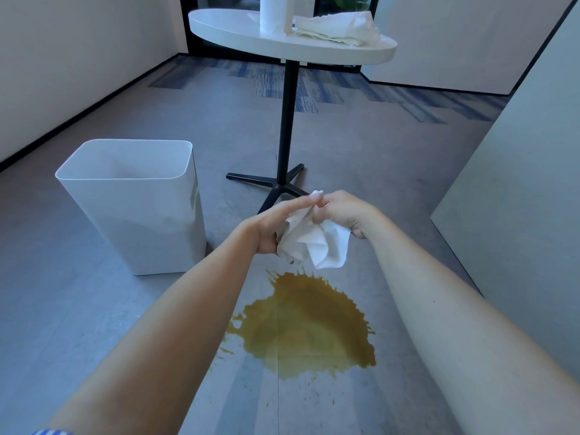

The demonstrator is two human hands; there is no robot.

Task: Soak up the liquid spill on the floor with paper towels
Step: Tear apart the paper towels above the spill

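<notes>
Left hand (276,226) and right hand (343,211), both bare, clutch one crumpled white paper towel (314,244) between them, held in air just above far edge of one yellow-brown liquid spill (309,331) (splatter specks around its rim) on grey floor (94,309). One white rectangular plastic bin (135,211) stands left of spill. One round white tabletop (238,32) beyond carries one white paper roll (271,11), one heap of loose white towels (340,28).

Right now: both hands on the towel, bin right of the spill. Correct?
No: the head view shows the bin left of the spill, not right. The left hand and right hand do both hold the towel.
</notes>
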